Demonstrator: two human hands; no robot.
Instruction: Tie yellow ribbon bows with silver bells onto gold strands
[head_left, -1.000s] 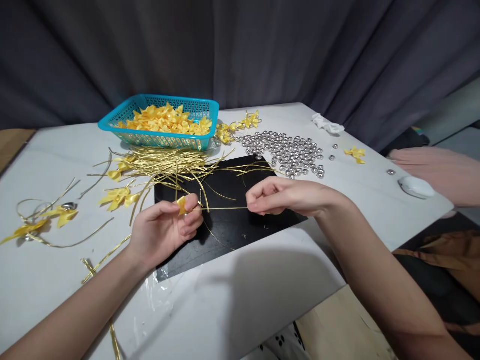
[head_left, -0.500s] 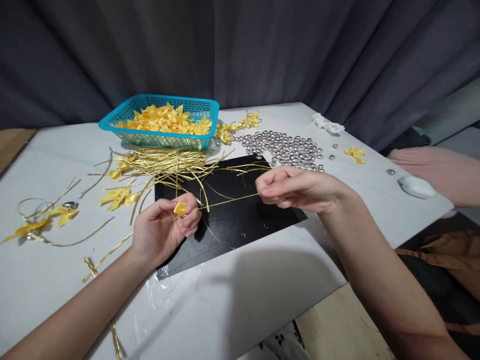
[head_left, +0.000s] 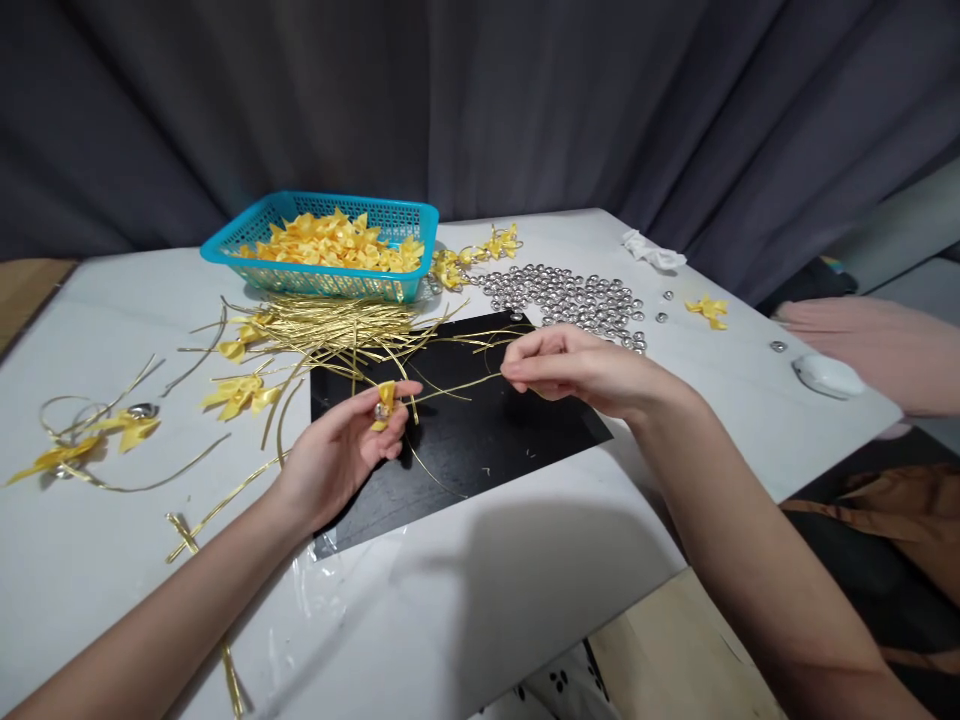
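Between the fingers of my left hand [head_left: 341,445] is a yellow ribbon flower [head_left: 385,405] with a shiny silvery piece in its middle. A thin gold cord [head_left: 457,386] runs from that flower to my right hand [head_left: 574,368], whose thumb and forefinger pinch the cord's far end. Both hands are above a black board [head_left: 480,440]. Left of the board, a pile of gold cords [head_left: 330,330] lies with several finished-looking yellow flowers [head_left: 238,396] beside it.
A blue basket [head_left: 319,268] full of yellow ribbon pieces stands at the back left. Many silvery beads [head_left: 581,300] are spread behind my right hand. A white computer mouse [head_left: 827,376] and a yellow flower [head_left: 707,311] lie to the right on the white table [head_left: 420,620].
My left hand has turned and opened its fingers somewhat, showing more of the flower and its silvery middle. My right hand has shifted slightly left, and the cord is less taut.
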